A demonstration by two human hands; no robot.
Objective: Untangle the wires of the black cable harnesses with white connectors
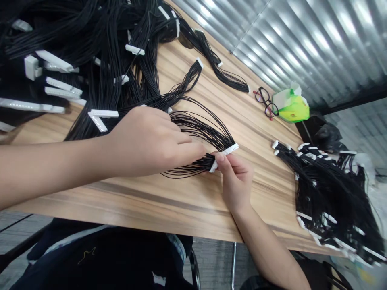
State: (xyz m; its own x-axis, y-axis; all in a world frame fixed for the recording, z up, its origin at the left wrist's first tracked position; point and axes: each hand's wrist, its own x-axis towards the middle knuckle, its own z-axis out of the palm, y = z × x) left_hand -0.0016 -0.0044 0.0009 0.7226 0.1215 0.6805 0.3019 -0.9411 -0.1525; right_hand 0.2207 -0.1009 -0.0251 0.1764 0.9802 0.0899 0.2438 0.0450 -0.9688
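Observation:
My right hand (237, 175) pinches a long white connector (231, 149) of a black wire harness (205, 131) between thumb and fingers. A second white connector (213, 166) sits at an angle below it, by the thumb. Many thin black wires fan out leftward from these connectors and pass beneath my left hand (160, 141). That hand is closed, knuckles up, over the wires; its fingertips are hidden, so what they grip cannot be seen. Just left of it, two white connectors (101, 117) meet in a V.
A large heap of black wire harnesses (111, 52) with white connectors covers the table's left. More harnesses (332, 193) are piled at the right end. Glasses (266, 102) and a green-and-white pack (290, 104) lie at the far edge, beside a corrugated metal wall (272, 40).

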